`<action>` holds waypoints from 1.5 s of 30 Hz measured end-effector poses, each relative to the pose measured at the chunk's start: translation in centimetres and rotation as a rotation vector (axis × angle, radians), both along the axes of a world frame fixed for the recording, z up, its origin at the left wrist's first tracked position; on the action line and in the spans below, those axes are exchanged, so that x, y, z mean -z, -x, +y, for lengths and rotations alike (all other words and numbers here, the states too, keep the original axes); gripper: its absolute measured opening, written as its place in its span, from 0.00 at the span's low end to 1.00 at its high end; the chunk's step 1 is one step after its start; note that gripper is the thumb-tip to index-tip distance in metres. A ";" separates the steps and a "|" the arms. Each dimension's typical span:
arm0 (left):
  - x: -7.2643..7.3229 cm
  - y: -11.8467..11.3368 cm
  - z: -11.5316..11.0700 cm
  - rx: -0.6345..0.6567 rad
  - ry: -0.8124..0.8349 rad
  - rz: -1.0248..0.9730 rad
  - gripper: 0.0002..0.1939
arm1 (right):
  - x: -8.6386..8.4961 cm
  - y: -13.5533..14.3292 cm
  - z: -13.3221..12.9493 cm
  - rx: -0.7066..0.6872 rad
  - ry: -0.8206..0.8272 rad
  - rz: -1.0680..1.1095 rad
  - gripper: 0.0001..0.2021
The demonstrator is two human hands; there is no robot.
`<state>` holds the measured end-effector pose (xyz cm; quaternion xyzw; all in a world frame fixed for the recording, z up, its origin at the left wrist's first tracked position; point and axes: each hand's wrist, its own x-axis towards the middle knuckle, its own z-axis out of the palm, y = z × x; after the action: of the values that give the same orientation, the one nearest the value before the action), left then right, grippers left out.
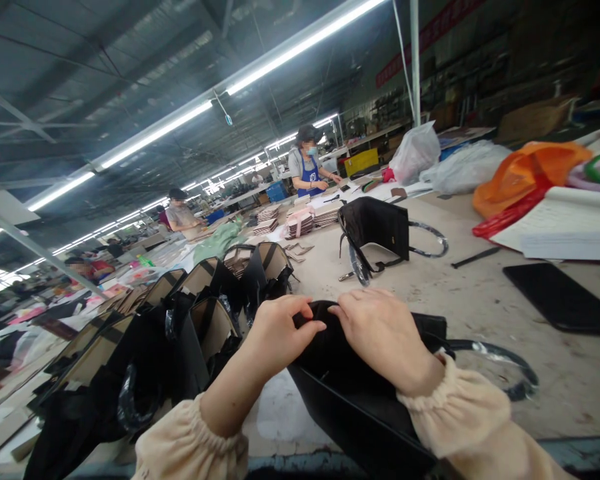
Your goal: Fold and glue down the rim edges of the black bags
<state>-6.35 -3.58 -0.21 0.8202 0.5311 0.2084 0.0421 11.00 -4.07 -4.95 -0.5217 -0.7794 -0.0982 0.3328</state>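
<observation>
A black bag (pixel 350 413) lies open at the table's front edge, its wrapped handle (pixel 505 360) stretching out to the right. At the bag's far rim, my left hand (pixel 283 333) has its thumb and fingers closed on the black material. Just to the right, my right hand (pixel 380 333) also pinches that rim, its fingertips partly hidden behind the hand. The two hands are close together but apart. Beyond them another black bag (pixel 380 227) stands on the table with its handles spread.
Several black bags with tan interiors (pixel 210 327) crowd the left. A black phone (pixel 565 297), a paper pad (pixel 565 220) and an orange bag (pixel 525 173) lie at right. Stacked pieces (pixel 300 220) sit farther back. A person in a blue apron (pixel 310 175) works across the table.
</observation>
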 end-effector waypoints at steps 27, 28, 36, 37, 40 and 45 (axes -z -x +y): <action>0.3 -0.4 0.2 -0.089 0.002 0.115 0.10 | -0.3 -0.7 -0.9 -0.008 0.012 -0.035 0.10; 0.3 -0.5 0.1 -0.106 0.011 0.099 0.10 | -0.4 -0.8 -1.0 -0.007 0.017 -0.037 0.10; 0.3 -0.6 -1.1 -0.178 0.042 0.023 0.12 | -0.4 -0.6 -1.8 -0.006 0.040 -0.029 0.10; 0.4 -0.5 -1.2 -0.181 0.039 0.012 0.12 | -0.4 -0.6 -1.8 -0.006 0.044 -0.023 0.10; 0.7 -0.2 -1.4 -0.189 0.028 -0.005 0.12 | -0.5 -0.6 -1.8 -0.032 0.078 0.001 0.10; 0.8 0.1 -1.6 -0.180 0.030 0.003 0.13 | -0.9 -0.6 -1.9 -0.083 0.138 0.012 0.12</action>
<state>-6.49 -5.14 -1.04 0.7689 0.6056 0.2021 0.0347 11.60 -6.01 -4.05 -0.5113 -0.8032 -0.0272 0.3043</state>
